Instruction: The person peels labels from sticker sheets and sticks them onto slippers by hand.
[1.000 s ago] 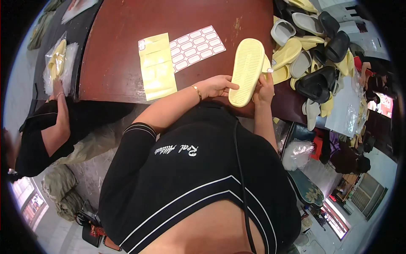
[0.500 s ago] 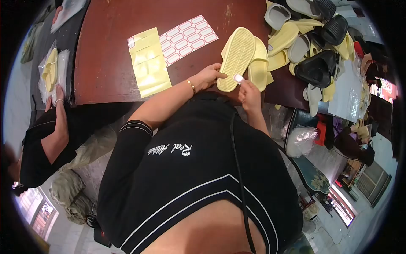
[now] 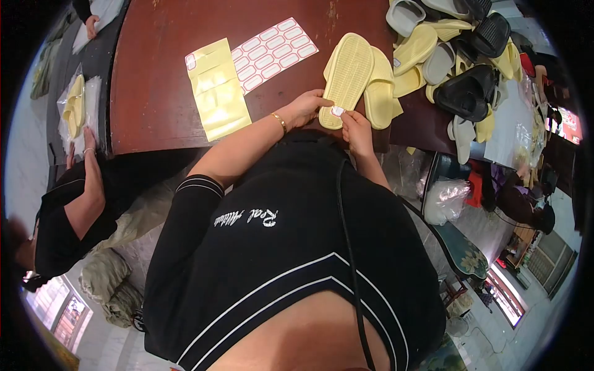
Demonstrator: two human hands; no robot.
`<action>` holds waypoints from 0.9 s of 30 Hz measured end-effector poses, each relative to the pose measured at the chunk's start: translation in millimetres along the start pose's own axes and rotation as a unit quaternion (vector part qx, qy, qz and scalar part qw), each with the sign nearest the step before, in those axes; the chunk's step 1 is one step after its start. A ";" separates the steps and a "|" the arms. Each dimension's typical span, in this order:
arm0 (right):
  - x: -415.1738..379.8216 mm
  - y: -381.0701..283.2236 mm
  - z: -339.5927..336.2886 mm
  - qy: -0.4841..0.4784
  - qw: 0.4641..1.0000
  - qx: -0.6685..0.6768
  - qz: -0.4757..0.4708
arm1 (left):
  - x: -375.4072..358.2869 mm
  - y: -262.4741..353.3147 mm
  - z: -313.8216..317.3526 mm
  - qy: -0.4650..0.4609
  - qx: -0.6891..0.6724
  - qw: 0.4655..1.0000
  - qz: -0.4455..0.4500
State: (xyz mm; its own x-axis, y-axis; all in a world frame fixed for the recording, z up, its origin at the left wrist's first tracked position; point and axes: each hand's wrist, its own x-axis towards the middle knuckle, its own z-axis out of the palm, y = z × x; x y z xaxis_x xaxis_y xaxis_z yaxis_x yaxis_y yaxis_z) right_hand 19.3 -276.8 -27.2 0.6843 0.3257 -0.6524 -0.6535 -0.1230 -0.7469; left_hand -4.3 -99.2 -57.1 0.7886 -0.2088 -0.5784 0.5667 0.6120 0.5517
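Note:
A yellow slipper (image 3: 349,68) is held sole up at the table's front edge, with my left hand (image 3: 304,109) closed on its near left side. My right hand (image 3: 357,131) pinches a small white sticker label (image 3: 338,111) against the near end of that sole. Beside it on the right lies another yellow slipper (image 3: 378,93), its strap upward. To the left are a yellow backing sheet (image 3: 218,93) with one label left at its corner and a white sheet of red-bordered labels (image 3: 272,54).
Yellow, grey and black slippers (image 3: 465,96) are heaped at the right on the dark red table (image 3: 154,80). At far left, a co-worker's hands (image 3: 90,141) are by a bagged yellow slipper (image 3: 74,106). A chair (image 3: 458,250) stands at the right.
My right hand has moved slightly left, bringing the label from the sole's right edge onto its near end. My left hand keeps its hold on the slipper.

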 end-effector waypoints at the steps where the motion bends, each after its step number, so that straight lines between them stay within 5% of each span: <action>1: 1.4 0.5 -0.5 0.002 1.000 -0.005 -0.007 | -1.2 0.9 1.0 0.000 0.000 1.000 0.000; 27: 12.2 5.2 -0.5 0.048 0.994 -0.088 -0.048 | 5.1 -6.2 3.2 0.036 0.069 0.996 0.048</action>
State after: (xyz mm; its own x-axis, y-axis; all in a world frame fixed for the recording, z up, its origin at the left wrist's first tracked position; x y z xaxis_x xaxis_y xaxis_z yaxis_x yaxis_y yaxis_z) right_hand 24.4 -274.0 -39.1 0.7745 0.2538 -0.5794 -0.5221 -0.2606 -0.8121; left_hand -3.1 -106.5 -61.5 0.8245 -0.0968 -0.5575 0.5210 0.5144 0.6812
